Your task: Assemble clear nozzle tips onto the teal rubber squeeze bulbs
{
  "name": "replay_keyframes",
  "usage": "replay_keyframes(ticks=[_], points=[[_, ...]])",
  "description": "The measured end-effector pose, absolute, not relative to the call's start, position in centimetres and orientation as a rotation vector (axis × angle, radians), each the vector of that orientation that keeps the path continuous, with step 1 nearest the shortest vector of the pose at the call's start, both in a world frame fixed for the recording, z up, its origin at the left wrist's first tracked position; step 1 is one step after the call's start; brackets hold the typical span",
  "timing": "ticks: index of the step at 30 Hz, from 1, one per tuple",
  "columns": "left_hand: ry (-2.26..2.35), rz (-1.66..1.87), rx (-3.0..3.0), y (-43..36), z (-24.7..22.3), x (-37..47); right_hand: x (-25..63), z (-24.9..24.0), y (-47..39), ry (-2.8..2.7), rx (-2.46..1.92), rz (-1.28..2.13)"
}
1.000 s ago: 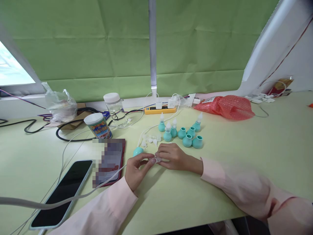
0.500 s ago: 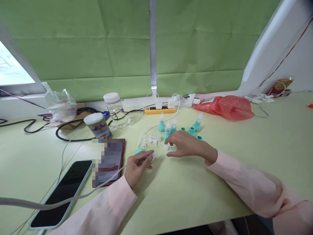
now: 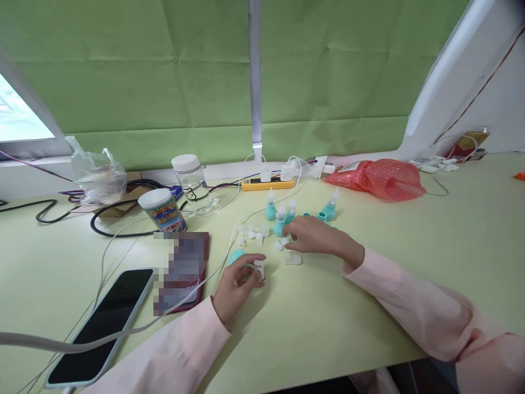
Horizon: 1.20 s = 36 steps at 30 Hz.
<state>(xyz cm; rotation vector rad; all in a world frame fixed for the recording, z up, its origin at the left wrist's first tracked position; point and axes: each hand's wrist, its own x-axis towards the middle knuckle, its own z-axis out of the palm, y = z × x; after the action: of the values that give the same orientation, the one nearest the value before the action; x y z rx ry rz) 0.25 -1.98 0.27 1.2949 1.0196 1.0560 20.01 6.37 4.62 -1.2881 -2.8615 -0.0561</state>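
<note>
Two hands out over the table point(image 3: 328, 323), well apart. In the left hand point(image 3: 248, 270), pinched between thumb and forefinger, a small clear cup point(image 3: 259, 269), roughly upright; cannot tell whether resting on the table or lifted just above. At the right hand point(image 3: 314, 235), bent fingers and a thumb close to them, with only a narrow gap right at the white bits point(image 3: 279, 246); cannot tell whether gripping one or merely touching. Just nearer than those fingertips, a clear tube point(image 3: 293, 259), apparently on its side and held by neither hand.

Probably at the stage of picking out one bit, with the cup ready on the left. For the next move, by judgement: a fine fingertip pinch on a single bit, no sweeping of its neighbours or the tube, and a light, steady hold on the cup.

Farther out between the hands, more loose pieces point(image 3: 259, 237). Beyond the right hand, open bulbs point(image 3: 322, 217), partly hidden, and near them tipped bulbs point(image 3: 280, 227). Just beside the left hand, a lone bulb point(image 3: 237, 255), partly covered.
</note>
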Motion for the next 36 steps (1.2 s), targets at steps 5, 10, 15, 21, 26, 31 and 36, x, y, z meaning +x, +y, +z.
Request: replay_keyframes(ticks=[5,10,15,21,26,31,36], points=[[1.042,1.091,1.34,-1.8,0.4,0.3,19.9,3.2,6.6,-2.907,-1.188,-0.085],[1.106,1.133,1.342,-1.8,0.4,0.5,19.4,2.5,6.6,-2.928,-1.16,-0.096],[1.145,1.132,1.373,-1.8,0.1,0.4,19.1,2.5,6.8,-2.896,-1.178,-0.111],[1.195,1.107,1.408,-1.7,-0.4,0.2,20.3,5.2,6.4,-2.861,-1.288,-0.122],[1.229,1.115,1.333,-1.7,-0.4,0.3,22.7,8.3,6.4,-2.746,-1.56,-0.195],[1.189,1.168,1.292,-1.8,-0.3,0.2,23.4,8.2,6.8,-2.787,-1.725,-0.086],[1.207,1.212,1.382,-1.8,-0.6,0.1,23.5,8.2,6.8,-2.847,-1.526,-0.003]])
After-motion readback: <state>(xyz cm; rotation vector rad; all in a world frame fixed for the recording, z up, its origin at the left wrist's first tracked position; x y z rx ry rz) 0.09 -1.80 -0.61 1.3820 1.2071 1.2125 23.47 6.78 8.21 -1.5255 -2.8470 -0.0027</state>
